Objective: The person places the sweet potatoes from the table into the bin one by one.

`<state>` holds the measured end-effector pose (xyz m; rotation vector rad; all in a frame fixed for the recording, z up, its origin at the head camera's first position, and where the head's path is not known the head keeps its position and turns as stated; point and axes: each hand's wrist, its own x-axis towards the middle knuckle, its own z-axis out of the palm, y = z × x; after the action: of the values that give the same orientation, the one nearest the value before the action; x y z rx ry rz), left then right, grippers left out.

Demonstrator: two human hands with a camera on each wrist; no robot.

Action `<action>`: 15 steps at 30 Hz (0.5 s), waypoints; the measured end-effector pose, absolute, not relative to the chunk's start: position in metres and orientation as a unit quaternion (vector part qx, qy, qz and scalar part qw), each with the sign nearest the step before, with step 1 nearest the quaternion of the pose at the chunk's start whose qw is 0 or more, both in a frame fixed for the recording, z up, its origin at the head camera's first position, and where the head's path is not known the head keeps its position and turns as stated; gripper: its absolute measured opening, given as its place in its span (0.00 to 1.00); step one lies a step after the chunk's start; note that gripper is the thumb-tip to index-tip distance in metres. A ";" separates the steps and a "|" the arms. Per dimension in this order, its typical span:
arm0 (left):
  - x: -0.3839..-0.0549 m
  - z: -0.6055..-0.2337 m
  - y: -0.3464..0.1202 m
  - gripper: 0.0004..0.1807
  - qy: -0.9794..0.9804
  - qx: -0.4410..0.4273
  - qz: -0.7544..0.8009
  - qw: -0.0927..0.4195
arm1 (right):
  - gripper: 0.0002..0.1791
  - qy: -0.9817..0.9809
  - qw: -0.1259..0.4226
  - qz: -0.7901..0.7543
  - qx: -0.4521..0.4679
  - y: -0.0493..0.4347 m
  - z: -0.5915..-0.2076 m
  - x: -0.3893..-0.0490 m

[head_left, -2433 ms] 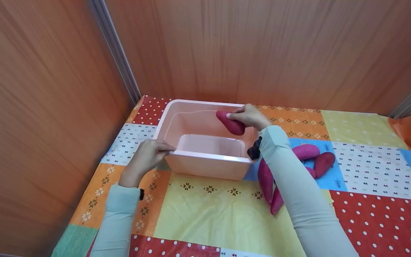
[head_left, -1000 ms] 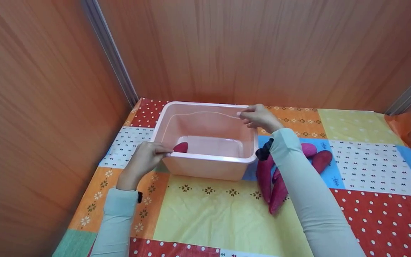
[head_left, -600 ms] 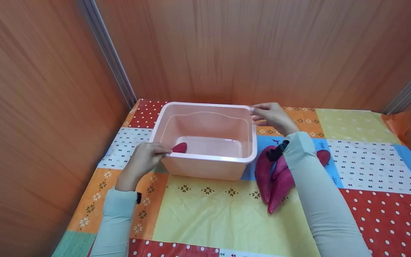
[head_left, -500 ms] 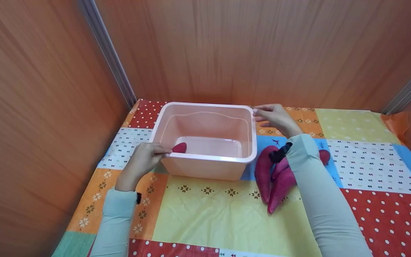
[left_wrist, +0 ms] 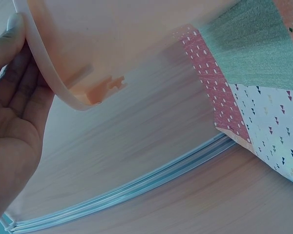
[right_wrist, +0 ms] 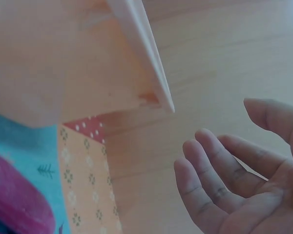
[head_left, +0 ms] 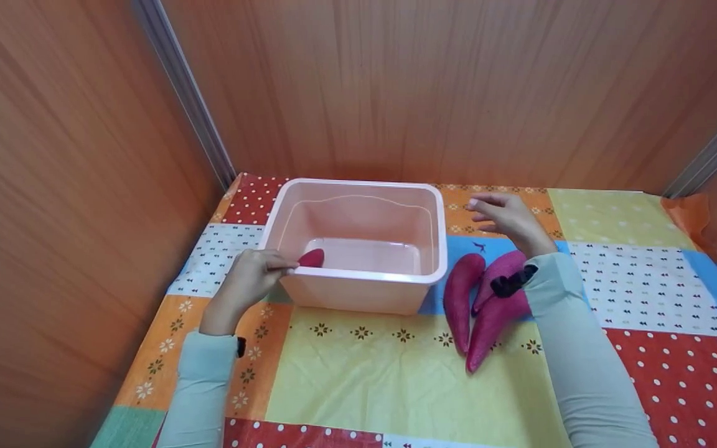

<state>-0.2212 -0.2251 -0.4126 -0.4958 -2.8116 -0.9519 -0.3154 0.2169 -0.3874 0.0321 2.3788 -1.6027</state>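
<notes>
My left hand [head_left: 243, 286] pinches the near-left corner of a pale pink plastic tub [head_left: 365, 292] between thumb and fingers; the left wrist view shows the hand [left_wrist: 14, 122] at the tub's rim [left_wrist: 46, 68]. Inside, at the near-left corner, lies a red sweet potato [head_left: 312, 257], partly hidden by the front wall. Right of the tub, my right hand [head_left: 511, 221] hovers with loosely bent fingers, holding nothing. Below it several magenta sweet potatoes [head_left: 461, 298] lie together on the cloth, some covered by the right wrist and sleeve. One sweet potato [right_wrist: 19, 195] shows in the right wrist view.
A patchwork-print cloth [head_left: 383, 373] covers the surface under the tub. Wood-grain panels [head_left: 427, 93] rise behind and at the left, with a metal strip [head_left: 187, 93] at the left corner. An orange piece of cloth [head_left: 688, 214] lies at the far right.
The right hand let go of the red sweet potato inside the tub, then moved out over the rim to the right. The left hand stayed on the rim.
</notes>
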 end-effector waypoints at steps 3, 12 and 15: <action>-0.221 -0.414 -0.225 0.09 -0.932 -0.169 -0.313 0.073 | 0.44 0.816 0.132 -0.562 0.018 0.226 -0.391 -0.312; -0.223 -0.413 -0.224 0.09 -0.929 -0.173 -0.317 0.079 | 0.40 0.790 0.112 -0.602 0.017 0.256 -0.406 -0.302; -0.223 -0.414 -0.225 0.09 -0.929 -0.170 -0.319 0.074 | 0.41 0.791 0.107 -0.602 0.033 0.265 -0.413 -0.301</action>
<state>-0.2228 -0.2251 -0.4135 -0.5118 -2.7903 -0.9573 -0.3008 0.2651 -0.4132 0.0962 2.3282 -1.7727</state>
